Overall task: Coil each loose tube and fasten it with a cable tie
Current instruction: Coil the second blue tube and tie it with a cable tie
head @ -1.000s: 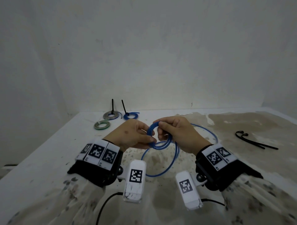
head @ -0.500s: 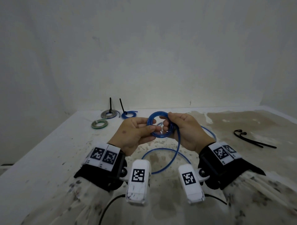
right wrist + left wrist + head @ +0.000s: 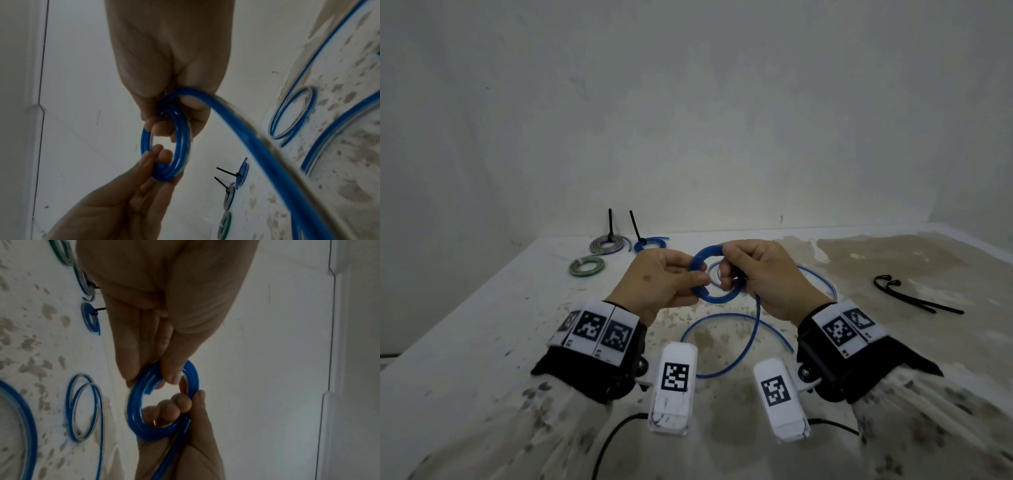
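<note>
Loose blue tube loops on the table nearest. Above it, the left hand pinches the blue coil; the right hand grips its other side. Farther back lie three tied coils and, right, spare ties.

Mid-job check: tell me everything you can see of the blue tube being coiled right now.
The blue tube is thin, glossy, translucent-looking plastic. Several turns are wound into a small ring held above the table between both hands. The left hand pinches the ring's near-left side; the right hand grips the far-right side, fingers hooked through it. One cut end shows inside the ring. The uncoiled rest trails from the right hand and loops loosely on the table. No cable tie is on it yet.
</note>
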